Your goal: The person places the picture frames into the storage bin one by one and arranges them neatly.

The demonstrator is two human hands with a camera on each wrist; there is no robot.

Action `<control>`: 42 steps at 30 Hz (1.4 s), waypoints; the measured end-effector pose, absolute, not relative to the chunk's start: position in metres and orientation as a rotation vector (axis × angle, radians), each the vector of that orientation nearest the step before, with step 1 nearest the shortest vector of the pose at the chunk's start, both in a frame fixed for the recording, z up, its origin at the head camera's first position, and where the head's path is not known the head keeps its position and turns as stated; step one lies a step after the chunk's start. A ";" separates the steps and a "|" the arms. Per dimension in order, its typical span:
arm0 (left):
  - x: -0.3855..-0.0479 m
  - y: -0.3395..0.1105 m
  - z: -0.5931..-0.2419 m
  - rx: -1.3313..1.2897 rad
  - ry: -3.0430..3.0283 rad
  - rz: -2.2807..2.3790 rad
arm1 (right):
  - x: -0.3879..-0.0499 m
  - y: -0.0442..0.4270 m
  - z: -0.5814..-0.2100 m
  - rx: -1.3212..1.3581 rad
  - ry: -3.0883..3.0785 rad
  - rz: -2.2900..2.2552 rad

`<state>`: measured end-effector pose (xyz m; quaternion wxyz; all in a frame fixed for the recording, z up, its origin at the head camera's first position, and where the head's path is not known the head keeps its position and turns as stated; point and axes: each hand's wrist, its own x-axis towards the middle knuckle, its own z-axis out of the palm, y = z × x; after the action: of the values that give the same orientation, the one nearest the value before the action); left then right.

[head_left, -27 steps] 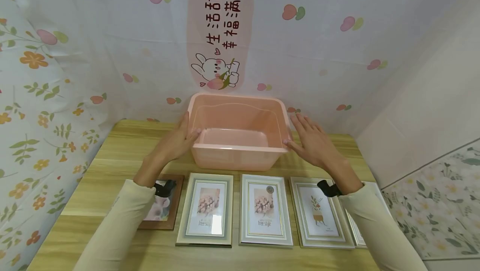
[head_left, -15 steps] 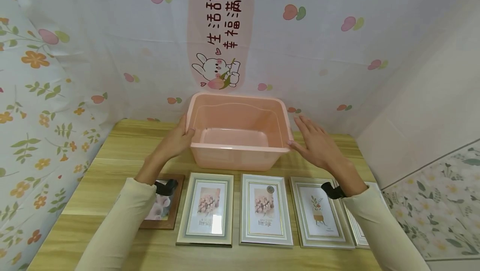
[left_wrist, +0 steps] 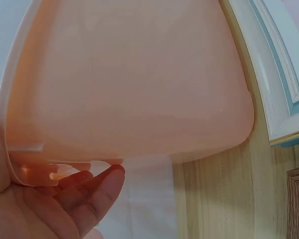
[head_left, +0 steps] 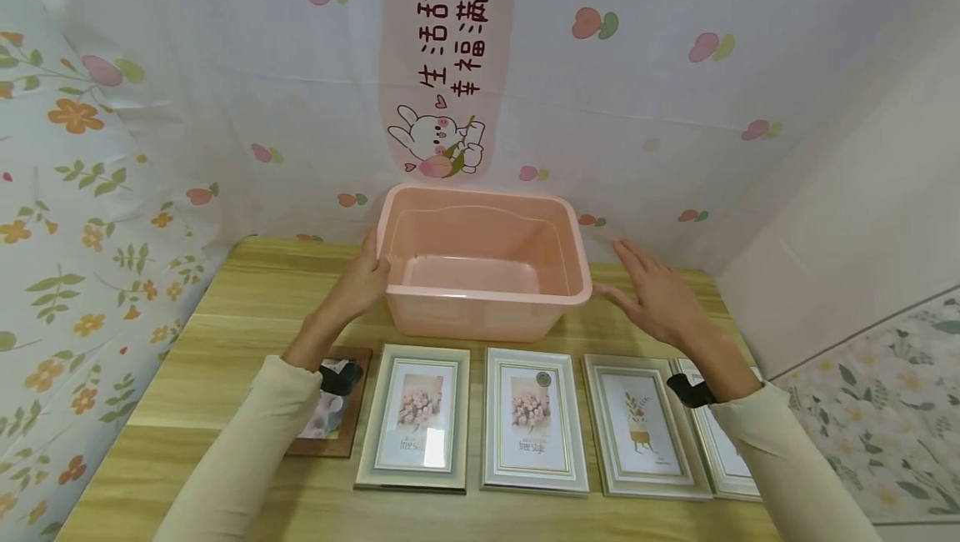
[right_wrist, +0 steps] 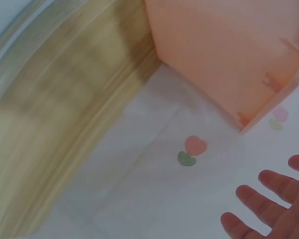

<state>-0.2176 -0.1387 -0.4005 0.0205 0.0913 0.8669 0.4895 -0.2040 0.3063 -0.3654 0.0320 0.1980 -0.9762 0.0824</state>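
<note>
A pink plastic basin (head_left: 480, 315) stands at the back of the wooden table, its inside bare. My left hand (head_left: 358, 282) grips its left rim, thumb over the top and fingers tucked beneath, as the left wrist view shows on the basin wall (left_wrist: 139, 79). Off the basin's right side, my right hand (head_left: 663, 304) hangs with fingers extended, apart from the rim and holding nothing. In the right wrist view, a gap separates the spread fingertips of that hand (right_wrist: 279, 204) from the basin (right_wrist: 224, 50).
Picture frames lie in a row before the basin: a brown one (head_left: 341, 434) partly under the left wrist, pale ones (head_left: 412, 417) in the middle, and one (head_left: 731, 450) partly under the right forearm. A patterned cloth (head_left: 300, 108) hangs behind the table (head_left: 240, 300).
My left hand has closed onto the basin's left rim. The right hand has drawn away to the right, from beside the right rim to clear of it. The basin has hardly moved.
</note>
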 end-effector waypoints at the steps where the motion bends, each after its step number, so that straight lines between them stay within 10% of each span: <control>1: -0.217 -0.138 -0.401 0.279 2.689 1.512 | -0.204 0.309 -0.366 0.610 -3.002 0.258; 42: -0.218 -0.139 -0.401 0.283 2.654 1.509 | -0.170 0.431 -0.430 0.541 -3.127 0.437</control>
<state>-0.2176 -0.1391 -0.4012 0.0379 0.0923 0.8650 0.4918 -0.1702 0.4312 -0.4299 -0.0308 0.1688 -0.9757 0.1364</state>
